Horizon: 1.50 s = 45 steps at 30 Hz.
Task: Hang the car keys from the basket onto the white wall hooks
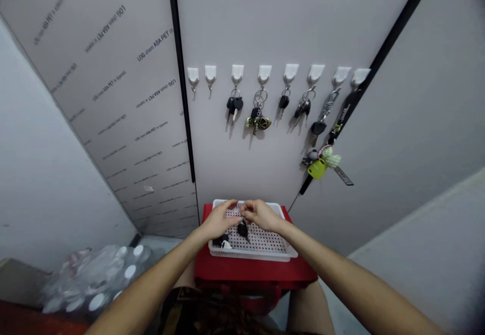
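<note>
My right hand (262, 214) is closed in a pinch at the top of a bunch of dark keys (243, 230). The bunch hangs just over a white perforated plastic basket (269, 244). Beside it, my left hand (222, 220) has its thumb and fingers apart, the thumb tip close to the top of the bunch; whether it touches is hard to see. Another dark set of keys (219, 240) and a small white object (226, 245) lie in the basket's near left corner. The basket rests on a red box or bag (250, 270) in front of me.
A row of white adhesive hooks (264, 74) runs along the wall panel ahead. Keys (235, 105) hang from several of them, and a lanyard with a lime-green fob (317, 169) hangs at the far right. Wrapped plastic bottles (98, 279) stand on the floor at left.
</note>
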Available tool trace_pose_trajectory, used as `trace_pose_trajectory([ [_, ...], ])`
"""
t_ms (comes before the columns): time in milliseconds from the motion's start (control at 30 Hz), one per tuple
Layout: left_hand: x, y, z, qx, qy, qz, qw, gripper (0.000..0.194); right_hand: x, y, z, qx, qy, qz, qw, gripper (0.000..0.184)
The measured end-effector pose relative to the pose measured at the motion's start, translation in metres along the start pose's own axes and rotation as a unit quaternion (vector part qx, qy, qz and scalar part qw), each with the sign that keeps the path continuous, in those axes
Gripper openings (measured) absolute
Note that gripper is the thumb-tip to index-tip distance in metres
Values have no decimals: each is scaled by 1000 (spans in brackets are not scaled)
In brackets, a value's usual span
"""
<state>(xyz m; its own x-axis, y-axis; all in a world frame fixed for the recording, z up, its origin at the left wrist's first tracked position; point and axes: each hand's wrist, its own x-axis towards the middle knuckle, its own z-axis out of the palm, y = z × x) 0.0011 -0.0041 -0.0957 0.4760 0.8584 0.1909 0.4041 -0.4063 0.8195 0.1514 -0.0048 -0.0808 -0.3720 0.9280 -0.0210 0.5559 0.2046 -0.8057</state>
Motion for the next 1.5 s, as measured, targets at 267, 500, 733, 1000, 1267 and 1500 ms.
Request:
trace_pose_trajectory([
  [267, 21, 19, -22, -208, 59, -4, 976, 23, 28, -56, -22, 128, 84, -45, 987, 6],
  [500, 49, 58, -88, -318, 184, -13, 930, 21, 68, -126, -53, 140, 210, -152, 956, 6],
  [733, 87, 107, -155, -323, 242, 35, 914, 11, 114, -201, -85, 96, 309, -211, 923, 9],
  [1000, 110, 120, -175, -319, 254, 2, 913, 4, 142, -221, -101, -76, 365, -151, 916, 19],
  [1267, 95, 90, -151, -326, 242, -44, 913, 7, 116, -198, -88, -218, 398, -242, 858, 29],
  [1500, 44, 16, -74, -258, 154, -142, 943, 15, 45, -67, -13, -300, 10, -200, 933, 21],
])
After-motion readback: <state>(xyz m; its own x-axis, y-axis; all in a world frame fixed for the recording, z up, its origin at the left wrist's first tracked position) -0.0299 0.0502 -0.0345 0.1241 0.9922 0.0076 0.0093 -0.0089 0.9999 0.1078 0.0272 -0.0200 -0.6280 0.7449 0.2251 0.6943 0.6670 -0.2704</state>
